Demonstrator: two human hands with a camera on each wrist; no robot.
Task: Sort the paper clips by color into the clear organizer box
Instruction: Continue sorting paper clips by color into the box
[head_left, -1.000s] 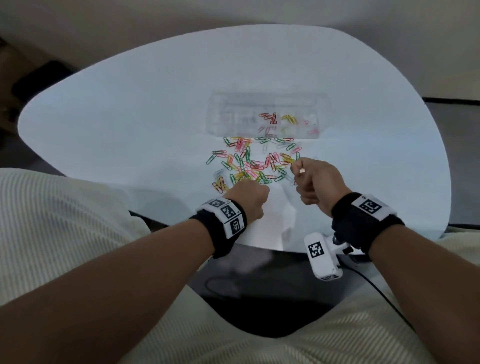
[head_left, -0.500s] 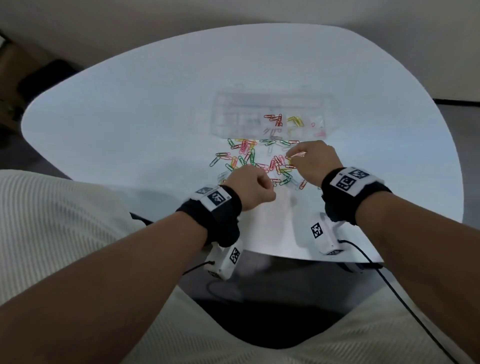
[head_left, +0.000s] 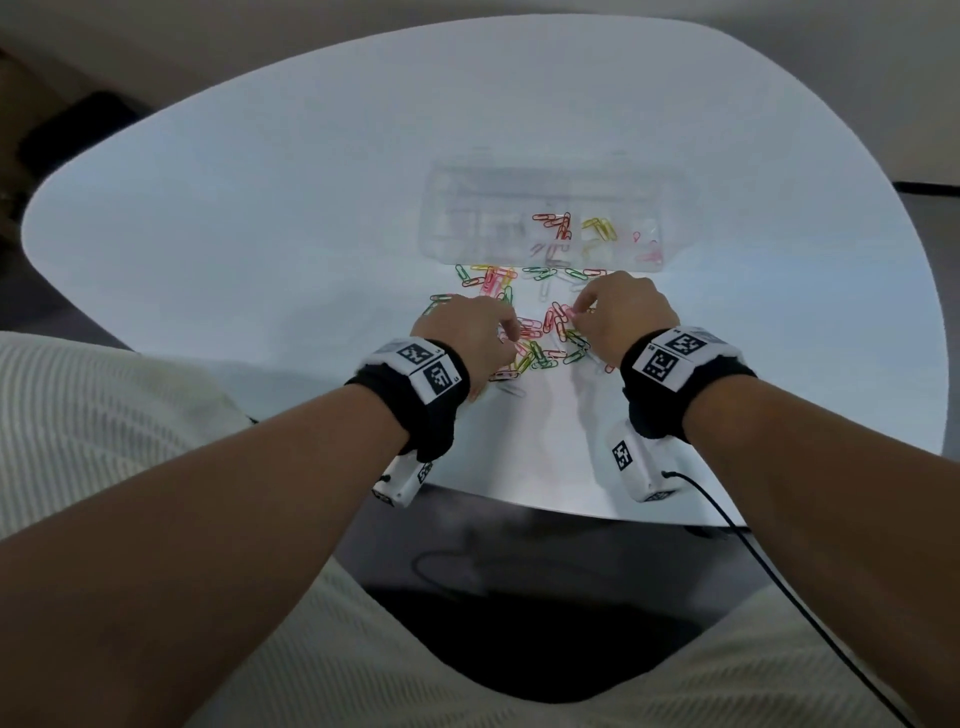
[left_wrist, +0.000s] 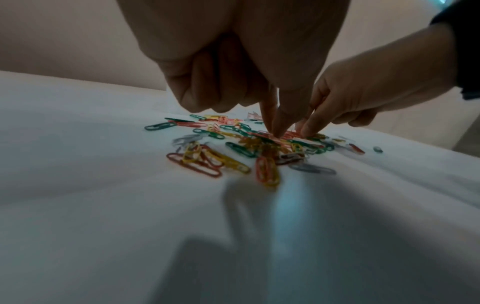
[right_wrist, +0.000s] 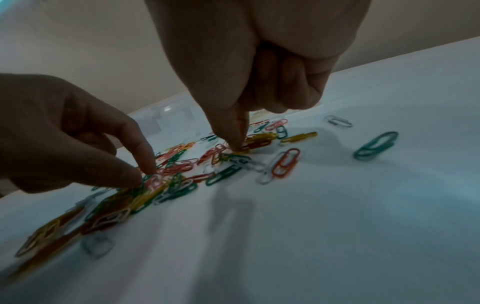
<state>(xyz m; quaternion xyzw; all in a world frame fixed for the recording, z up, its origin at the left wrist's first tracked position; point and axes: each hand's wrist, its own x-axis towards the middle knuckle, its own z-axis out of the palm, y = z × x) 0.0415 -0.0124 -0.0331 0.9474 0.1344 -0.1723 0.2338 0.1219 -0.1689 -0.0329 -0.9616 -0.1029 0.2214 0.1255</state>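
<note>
A loose pile of coloured paper clips (head_left: 530, 332) lies on the white table, just in front of the clear organizer box (head_left: 545, 208). Separate compartments of the box hold red clips (head_left: 556, 223), yellow clips (head_left: 600, 228) and pink clips (head_left: 649, 252). My left hand (head_left: 511, 332) reaches down into the left of the pile; its thumb and forefinger (left_wrist: 275, 132) pinch a pink clip (right_wrist: 153, 181). My right hand (head_left: 579, 312) is on the right of the pile. Its thumb and forefinger tips (right_wrist: 237, 147) meet on a clip there, and its other fingers are curled.
The white table (head_left: 260, 208) has a rounded near edge just behind my wrists. A cable (head_left: 753, 561) runs from the right wrist camera over dark floor. A stray green clip (right_wrist: 376, 146) and a white one (right_wrist: 339, 121) lie right of the pile.
Both hands have moved forward from the pile's near edge onto it. The right hand went from raised beside the pile to fingertips down among the clips.
</note>
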